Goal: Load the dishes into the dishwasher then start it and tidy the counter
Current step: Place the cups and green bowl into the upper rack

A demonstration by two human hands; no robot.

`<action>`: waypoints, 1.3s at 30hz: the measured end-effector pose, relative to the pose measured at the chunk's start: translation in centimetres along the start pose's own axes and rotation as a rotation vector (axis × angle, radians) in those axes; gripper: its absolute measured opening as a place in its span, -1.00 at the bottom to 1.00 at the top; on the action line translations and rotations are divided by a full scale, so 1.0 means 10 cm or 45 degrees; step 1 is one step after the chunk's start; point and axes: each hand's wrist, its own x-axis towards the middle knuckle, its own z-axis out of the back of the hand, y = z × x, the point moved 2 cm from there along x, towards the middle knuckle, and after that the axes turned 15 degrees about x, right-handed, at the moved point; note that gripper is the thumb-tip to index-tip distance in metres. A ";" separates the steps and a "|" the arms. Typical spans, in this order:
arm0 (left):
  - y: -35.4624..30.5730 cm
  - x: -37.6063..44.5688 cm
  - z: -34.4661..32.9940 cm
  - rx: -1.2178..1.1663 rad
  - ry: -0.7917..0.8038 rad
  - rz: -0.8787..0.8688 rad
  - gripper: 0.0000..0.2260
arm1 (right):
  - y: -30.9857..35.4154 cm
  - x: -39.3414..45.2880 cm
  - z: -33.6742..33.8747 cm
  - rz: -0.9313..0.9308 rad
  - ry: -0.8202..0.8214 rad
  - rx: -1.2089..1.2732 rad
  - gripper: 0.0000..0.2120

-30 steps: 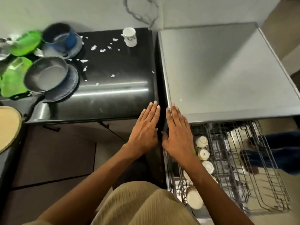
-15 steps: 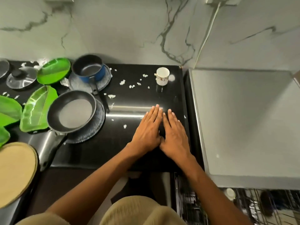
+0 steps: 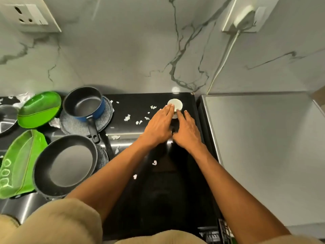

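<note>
A small white cup (image 3: 176,104) stands near the back of the black counter (image 3: 158,182). My left hand (image 3: 158,125) reaches it with straight fingers, the fingertips touching its left rim. My right hand (image 3: 187,132) lies beside it with fingers extended, fingertips at the cup's near right side. Neither hand grips it. Further left stand a blue saucepan (image 3: 84,104) on a grey plate (image 3: 103,120), a black frying pan (image 3: 66,164), and green leaf-shaped plates (image 3: 38,109) (image 3: 19,164). The dishwasher's grey top (image 3: 263,147) is on the right; a sliver of its rack (image 3: 223,233) shows at the bottom.
White paper scraps (image 3: 127,118) lie scattered on the counter around the cup and pans. A marble wall rises behind, with a plugged socket (image 3: 244,16) and its cord running down at the right. A glass lid (image 3: 7,117) lies at the far left.
Both hands moved from the dishwasher's front edge across the counter to the white cup. The view tilted up, so the open rack has mostly left the frame.
</note>
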 end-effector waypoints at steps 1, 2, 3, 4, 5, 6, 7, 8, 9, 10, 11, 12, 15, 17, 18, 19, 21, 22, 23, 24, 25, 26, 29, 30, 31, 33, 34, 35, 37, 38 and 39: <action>0.04 0.08 -0.01 -0.005 0.013 0.016 -0.23 | 0.00 0.10 0.03 -0.011 0.004 -0.022 -0.11; 0.07 0.14 -0.03 -0.016 0.038 0.037 -0.23 | -0.01 0.19 0.05 -0.029 0.014 -0.041 -0.11; 0.10 0.20 -0.04 -0.026 0.067 0.054 -0.22 | -0.03 0.28 0.08 -0.049 0.026 -0.051 -0.12; 0.12 0.23 -0.05 -0.038 0.092 0.069 -0.22 | -0.05 0.36 0.09 -0.069 0.042 -0.057 -0.13; 0.13 0.26 -0.06 -0.054 0.108 0.085 -0.22 | -0.07 0.43 0.09 -0.086 0.058 -0.060 -0.15; 0.15 0.27 -0.09 -0.077 0.114 0.104 -0.22 | -0.10 0.47 0.09 -0.088 0.068 -0.061 -0.18; 0.17 0.27 -0.12 -0.108 0.107 0.123 -0.22 | -0.12 0.50 0.06 -0.071 0.070 -0.054 -0.24; 0.18 0.26 -0.15 -0.147 0.098 0.150 -0.22 | -0.15 0.52 0.03 -0.039 0.061 -0.037 -0.32; 0.17 0.25 -0.17 -0.188 0.092 0.175 -0.22 | -0.17 0.52 0.00 -0.002 0.036 -0.012 -0.40; 0.16 0.22 -0.18 -0.227 0.081 0.196 -0.23 | -0.19 0.51 -0.03 0.029 0.000 0.018 -0.49; 0.15 0.20 -0.17 -0.271 0.060 0.209 -0.25 | -0.21 0.49 -0.05 0.051 -0.042 0.048 -0.56; 0.13 0.17 -0.17 -0.326 0.032 0.224 -0.28 | -0.22 0.46 -0.07 0.065 -0.086 0.075 -0.63; 0.05 0.05 -0.11 -0.543 -0.077 0.303 -0.47 | -0.26 0.34 -0.09 0.098 -0.172 0.172 -0.81; 0.03 -0.06 -0.11 -0.667 -0.125 0.371 -0.51 | -0.29 0.23 -0.09 0.092 -0.184 0.292 -0.85; 0.02 -0.12 -0.14 -0.725 -0.138 0.410 -0.50 | -0.32 0.18 -0.09 0.061 -0.175 0.378 -0.85; 0.03 -0.18 -0.17 -0.779 -0.138 0.455 -0.49 | -0.35 0.12 -0.10 0.019 -0.155 0.468 -0.86; 0.03 -0.29 -0.20 -0.848 -0.108 0.519 -0.47 | -0.42 0.01 -0.11 -0.090 -0.110 0.647 -0.90; 0.03 -0.34 -0.21 -0.861 -0.087 0.523 -0.46 | -0.45 -0.05 -0.12 -0.154 -0.091 0.743 -0.90; 0.03 -0.38 -0.23 -0.877 -0.064 0.507 -0.46 | -0.47 -0.11 -0.12 -0.213 -0.070 0.841 -0.90; 0.01 -0.42 -0.24 -0.909 -0.039 0.488 -0.45 | -0.48 -0.16 -0.12 -0.258 -0.052 0.931 -0.88; -0.02 -0.47 -0.23 -0.943 -0.015 0.473 -0.42 | -0.48 -0.23 -0.11 -0.290 -0.039 1.020 -0.84; -0.06 -0.52 -0.22 -0.968 -0.005 0.471 -0.39 | -0.47 -0.30 -0.10 -0.319 -0.031 1.101 -0.81; -0.17 -0.58 -0.17 -0.962 -0.027 0.475 -0.35 | -0.44 -0.47 -0.04 -0.379 -0.063 1.191 -0.76; -0.22 -0.59 -0.16 -0.950 -0.034 0.474 -0.35 | -0.45 -0.53 -0.02 -0.379 -0.098 1.132 -0.79; -0.26 -0.60 -0.15 -0.936 -0.037 0.479 -0.36 | -0.46 -0.58 0.00 -0.362 -0.142 1.025 -0.82; -0.33 -0.62 -0.15 -0.915 -0.026 0.488 -0.36 | -0.49 -0.73 0.05 -0.252 -0.252 0.732 -0.81; -0.36 -0.62 -0.13 -0.904 -0.012 0.485 -0.37 | -0.50 -0.81 0.07 -0.156 -0.308 0.566 -0.71; -0.39 -0.63 -0.11 -0.888 0.011 0.469 -0.37 | -0.52 -0.90 0.08 -0.045 -0.356 0.414 -0.59; -0.48 -0.63 -0.07 -0.838 0.085 0.388 -0.39 | -0.54 -1.07 0.08 0.147 -0.391 0.192 -0.38; -0.54 -0.63 -0.04 -0.812 0.126 0.332 -0.42 | -0.54 -1.14 0.08 0.198 -0.393 0.113 -0.32; -0.61 -0.64 -0.02 -0.795 0.160 0.282 -0.45 | -0.56 -1.20 0.08 0.221 -0.404 0.045 -0.28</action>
